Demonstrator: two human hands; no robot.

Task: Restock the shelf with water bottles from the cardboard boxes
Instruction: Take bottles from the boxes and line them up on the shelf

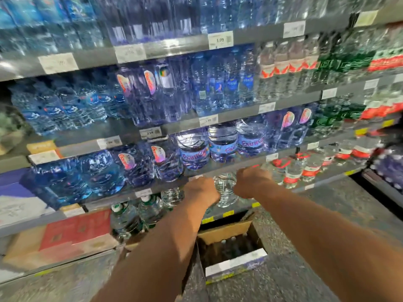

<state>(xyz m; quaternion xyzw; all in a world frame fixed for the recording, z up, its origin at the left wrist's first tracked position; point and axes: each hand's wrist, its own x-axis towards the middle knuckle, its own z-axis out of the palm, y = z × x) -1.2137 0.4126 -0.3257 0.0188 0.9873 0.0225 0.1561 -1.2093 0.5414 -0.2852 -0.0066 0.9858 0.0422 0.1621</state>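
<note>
Left hand (201, 192) and right hand (250, 182) flank the upright water bottle (225, 189); fingers hidden, grip unclear.

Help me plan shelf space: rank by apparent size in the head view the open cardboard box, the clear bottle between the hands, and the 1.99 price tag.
1. open cardboard box, though nearest the camera
2. clear bottle, partly hidden
3. 1.99 price tag
</note>
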